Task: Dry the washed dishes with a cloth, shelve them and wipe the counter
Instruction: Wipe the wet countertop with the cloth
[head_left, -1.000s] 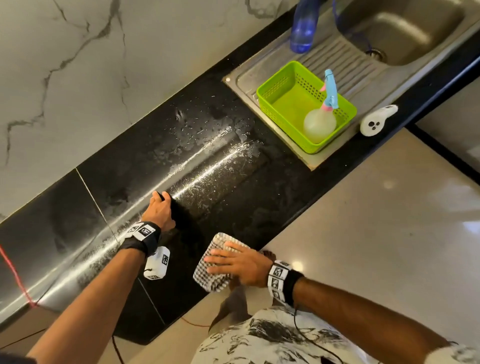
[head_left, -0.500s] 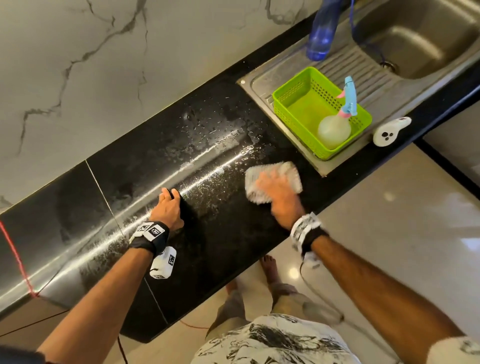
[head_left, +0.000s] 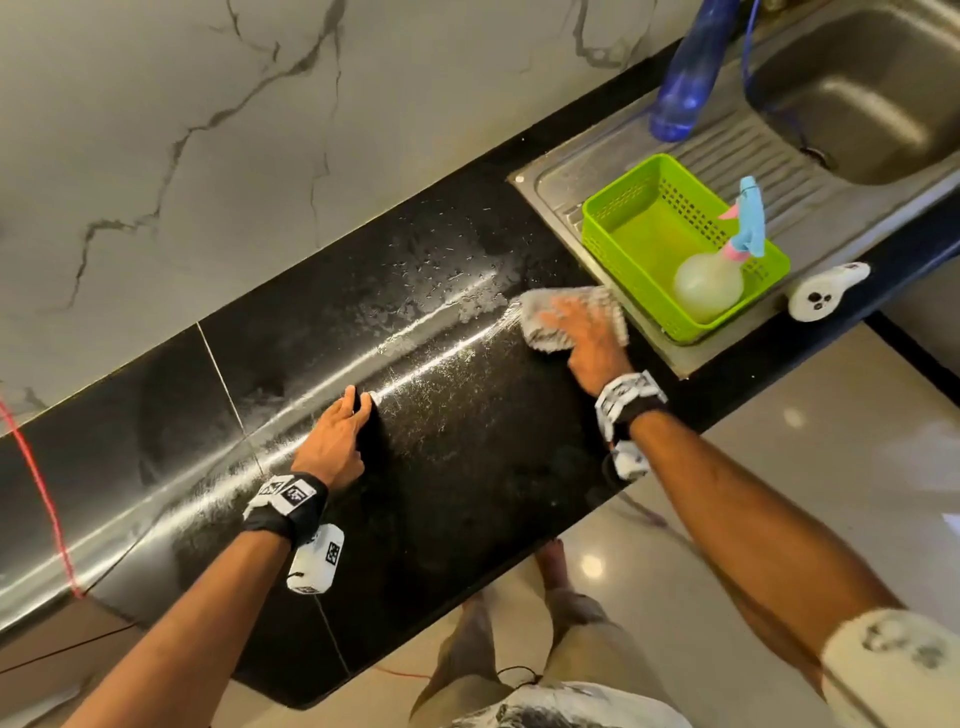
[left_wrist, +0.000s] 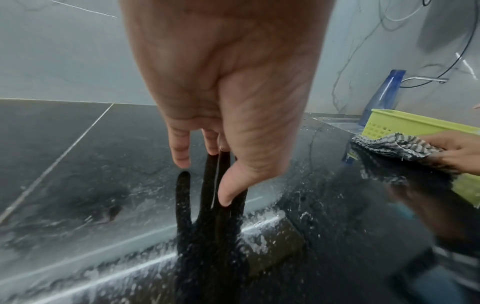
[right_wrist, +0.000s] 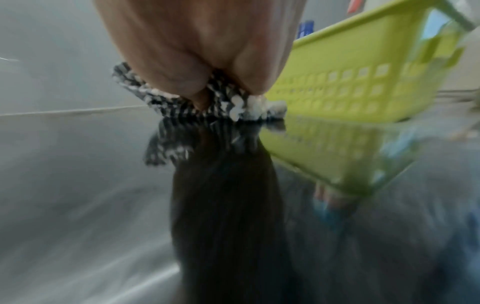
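A checked black-and-white cloth (head_left: 545, 319) (left_wrist: 389, 147) (right_wrist: 197, 102) lies flat on the wet black counter (head_left: 415, 467), just left of the green basket (head_left: 623, 228). My right hand (head_left: 582, 332) presses down on it with straight fingers. My left hand (head_left: 343, 431) (left_wrist: 205, 164) rests on the counter further left, fingers straight and fingertips touching the stone, holding nothing. Water droplets and streaks (head_left: 431, 291) cover the counter behind and between the hands.
The green basket (right_wrist: 363, 78) on the steel drainboard (head_left: 831, 171) holds a spray bottle (head_left: 722, 270). A blue bottle (head_left: 685, 78) stands behind it, beside the sink bowl (head_left: 857, 88). A white controller (head_left: 826, 291) lies at the counter's front edge. A marble wall (head_left: 208, 130) backs the counter.
My right hand has swept the cloth from the counter's front edge away and to the right, up beside the green basket. The left hand has stayed put.
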